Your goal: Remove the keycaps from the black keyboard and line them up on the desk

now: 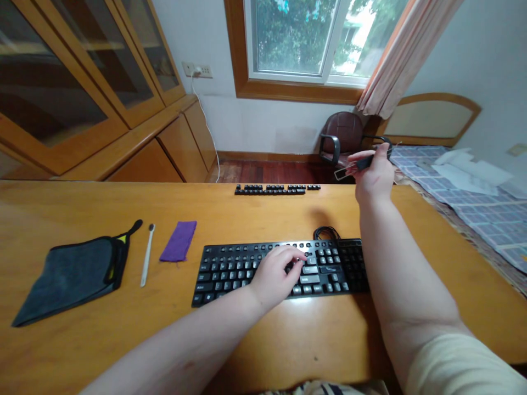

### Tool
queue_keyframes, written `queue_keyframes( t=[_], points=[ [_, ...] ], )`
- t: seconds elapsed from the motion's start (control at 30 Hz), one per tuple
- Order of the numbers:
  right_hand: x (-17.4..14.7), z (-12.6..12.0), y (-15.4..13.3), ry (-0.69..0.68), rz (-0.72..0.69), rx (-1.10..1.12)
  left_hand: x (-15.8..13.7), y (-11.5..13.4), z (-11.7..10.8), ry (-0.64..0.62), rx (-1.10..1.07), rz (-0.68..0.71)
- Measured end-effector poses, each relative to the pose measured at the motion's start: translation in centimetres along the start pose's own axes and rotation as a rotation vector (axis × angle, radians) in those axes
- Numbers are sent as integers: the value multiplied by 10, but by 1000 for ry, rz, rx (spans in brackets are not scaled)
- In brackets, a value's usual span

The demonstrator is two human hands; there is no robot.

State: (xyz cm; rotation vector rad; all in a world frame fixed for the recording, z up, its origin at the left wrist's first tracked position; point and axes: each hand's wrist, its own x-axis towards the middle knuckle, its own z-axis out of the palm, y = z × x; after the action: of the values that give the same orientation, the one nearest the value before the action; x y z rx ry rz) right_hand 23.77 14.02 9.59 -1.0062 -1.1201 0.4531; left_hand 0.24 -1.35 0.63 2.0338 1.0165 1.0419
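A black keyboard [241, 272] lies across the middle of the desk, its top row showing bare spots where caps are off. My left hand [276, 274] rests over its right-centre keys, thumb and forefinger curled close together by the Enter area; whatever is between the tips is too small to make out. Raised above the desk's far right side, my right hand [375, 174] is closed around a keycap puller [364, 163] with a dark handle and thin wire loops. Loose black keycaps [272, 190] stand in two rows along the desk's far edge.
Left of the keyboard lie a purple cloth [178, 241], a white toothbrush [147, 255] and a folded grey cloth [78, 274] with black edging. The keyboard's coiled cable [326, 232] sits behind it. Beyond the desk are an office chair [342, 134] and a bed [457, 170].
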Motion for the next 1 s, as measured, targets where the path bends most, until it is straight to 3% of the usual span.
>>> queue_keyframes(
  t=[0.13,0.23,0.33,0.43,0.67,0.83,1.0],
  points=[
    [-51,-24,-21,-191,91,-86,-3,3,1,-199,199,136],
    [-87,-35,-17,-360,261,-178,-7,7,6,-385,406,269],
    [-104,-37,-6,-553,333,-203,-9,9,10,-474,577,279],
    [-107,-35,0,-679,298,-278,-8,13,9,-494,654,214],
    [-116,-22,-8,-815,200,-457,-11,28,0,-420,799,0],
    [-126,-10,-10,-886,204,-421,-13,21,5,-303,781,36],
    [-130,-4,-3,-969,205,-427,-13,8,10,-359,704,109]
  ],
)
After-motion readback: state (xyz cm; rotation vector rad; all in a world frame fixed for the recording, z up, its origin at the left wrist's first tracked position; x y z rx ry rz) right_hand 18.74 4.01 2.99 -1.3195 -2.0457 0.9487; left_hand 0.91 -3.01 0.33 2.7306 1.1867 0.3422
